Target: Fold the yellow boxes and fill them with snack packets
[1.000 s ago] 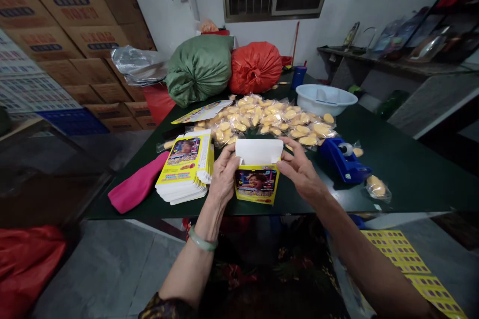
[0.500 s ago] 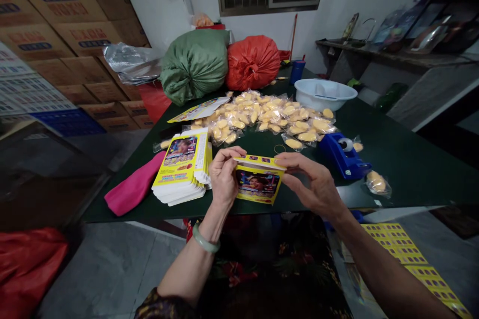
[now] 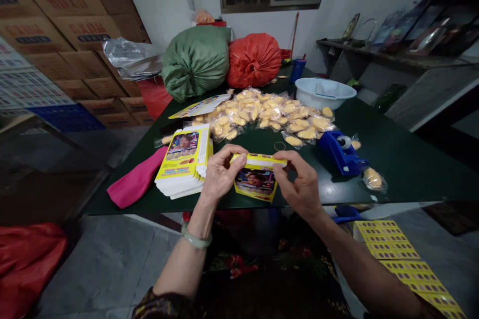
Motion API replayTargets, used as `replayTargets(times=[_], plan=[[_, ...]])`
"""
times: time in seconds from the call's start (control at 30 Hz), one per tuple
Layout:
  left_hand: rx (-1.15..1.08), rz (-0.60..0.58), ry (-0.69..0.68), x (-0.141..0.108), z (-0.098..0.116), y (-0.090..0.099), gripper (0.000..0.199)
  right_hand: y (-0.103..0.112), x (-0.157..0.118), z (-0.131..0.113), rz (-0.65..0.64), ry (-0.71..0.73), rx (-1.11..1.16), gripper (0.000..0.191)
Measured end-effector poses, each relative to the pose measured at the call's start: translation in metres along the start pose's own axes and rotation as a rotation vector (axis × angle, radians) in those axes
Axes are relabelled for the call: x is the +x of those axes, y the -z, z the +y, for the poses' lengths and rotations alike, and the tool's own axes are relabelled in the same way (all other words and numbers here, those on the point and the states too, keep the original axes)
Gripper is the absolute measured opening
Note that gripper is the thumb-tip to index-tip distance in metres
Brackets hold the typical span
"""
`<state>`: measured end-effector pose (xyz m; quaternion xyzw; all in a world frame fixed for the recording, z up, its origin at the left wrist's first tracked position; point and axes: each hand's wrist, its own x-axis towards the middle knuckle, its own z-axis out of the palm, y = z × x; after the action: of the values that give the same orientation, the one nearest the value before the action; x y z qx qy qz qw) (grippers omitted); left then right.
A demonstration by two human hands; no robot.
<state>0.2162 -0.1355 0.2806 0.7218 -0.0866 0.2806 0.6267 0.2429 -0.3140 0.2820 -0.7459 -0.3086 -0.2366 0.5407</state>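
Now a small yellow printed carton (image 3: 256, 182) is grasped from both ends, its top folded shut, the left hand (image 3: 223, 172) pinching one corner and the right hand (image 3: 301, 179) clenched around the other end. Compared with half a second earlier, the hands have been drawn closer together, and the spread fingers of the right hand have been curled in. The carton is held tilted over the dark green counter (image 3: 407, 172), close to its front edge; whether it touches the surface cannot be told. A stack of flat printed cartons (image 3: 183, 162) is placed just beside the left hand, with a pink cloth (image 3: 136, 177) next to it. A blue tape dispenser (image 3: 340, 152) is seen to the right of the right hand, well short of the counter's far edge. Clear plastic packets of yellow pieces (image 3: 262, 112) are heaped beyond the hands, behind which a white plastic basin (image 3: 325, 92) is placed. Green (image 3: 195, 62) and orange-red sacks (image 3: 253, 61) are seen tied shut at the far end.
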Motion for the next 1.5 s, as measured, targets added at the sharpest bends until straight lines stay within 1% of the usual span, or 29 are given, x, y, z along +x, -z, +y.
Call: replayTargets(times=[0.1,0.27,0.33,0.47,0.57,0.67,0.77,0.83,0.87,0.97,1.07,1.13,1.2,1.23,1.3,1.33,1.37,1.4,1.47,1.5], plan=[[-0.048,0.003,-0.028,0.000,-0.002,0.000,0.019,-0.008,-0.004,-0.002,0.071,0.044,-0.021,0.007],[-0.158,0.114,-0.071,-0.005,-0.013,-0.007,0.017,-0.015,-0.004,-0.003,0.100,0.088,0.009,0.007],[-0.187,0.122,-0.084,-0.006,-0.017,-0.008,0.014,-0.019,-0.006,0.000,0.116,0.153,0.023,0.012],[-0.277,0.097,-0.082,-0.008,-0.021,-0.007,0.011,-0.031,-0.013,0.009,0.180,0.314,0.019,0.027],[-0.319,0.123,-0.092,-0.010,-0.023,-0.007,0.010,-0.041,-0.015,0.016,0.206,0.375,0.015,0.031],[-0.298,0.183,-0.102,-0.015,-0.030,-0.008,0.014,-0.046,-0.016,0.022,0.200,0.392,0.014,0.028],[-0.289,0.224,-0.107,-0.021,-0.039,-0.009,0.016,-0.048,-0.017,0.029,0.134,0.411,0.020,0.023],[-0.246,0.223,-0.165,-0.024,-0.043,-0.008,0.008,-0.049,-0.017,0.033,0.098,0.425,0.031,0.023],[-0.207,0.217,-0.205,-0.024,-0.044,-0.007,0.009,-0.049,-0.016,0.034,0.091,0.431,0.040,0.024],[-0.087,0.211,-0.301,-0.025,-0.044,-0.005,0.022,-0.051,-0.013,0.036,0.089,0.448,0.066,0.023],[-0.016,0.198,-0.353,-0.024,-0.041,-0.005,0.024,-0.052,-0.010,0.035,0.101,0.435,0.104,0.020],[0.028,0.195,-0.376,-0.024,-0.040,-0.008,0.025,-0.050,-0.010,0.033,0.107,0.413,0.143,0.018],[0.098,0.194,-0.402,-0.024,-0.039,-0.015,0.027,-0.040,-0.012,0.034,0.089,0.370,0.167,0.016],[0.139,0.187,-0.421,-0.025,-0.038,-0.020,0.028,-0.032,-0.013,0.035,0.062,0.340,0.163,0.015],[0.214,0.177,-0.474,-0.027,-0.035,-0.030,0.028,-0.007,-0.017,0.044,0.001,0.227,0.129,0.015],[0.240,0.175,-0.501,-0.028,-0.032,-0.034,0.028,0.010,-0.018,0.052,0.002,0.132,0.095,0.018],[0.261,0.180,-0.524,-0.029,-0.029,-0.038,0.028,0.029,-0.018,0.062,0.043,-0.005,0.036,0.022],[0.284,0.196,-0.546,-0.030,-0.026,-0.041,0.029,0.050,-0.017,0.075,0.114,-0.160,-0.034,0.027],[0.333,0.268,-0.583,-0.030,-0.021,-0.045,0.031,0.093,-0.011,0.103,0.336,-0.516,-0.260,0.029],[0.360,0.316,-0.599,-0.028,-0.020,-0.046,0.033,0.113,-0.006,0.118,0.388,-0.588,-0.323,0.028]])
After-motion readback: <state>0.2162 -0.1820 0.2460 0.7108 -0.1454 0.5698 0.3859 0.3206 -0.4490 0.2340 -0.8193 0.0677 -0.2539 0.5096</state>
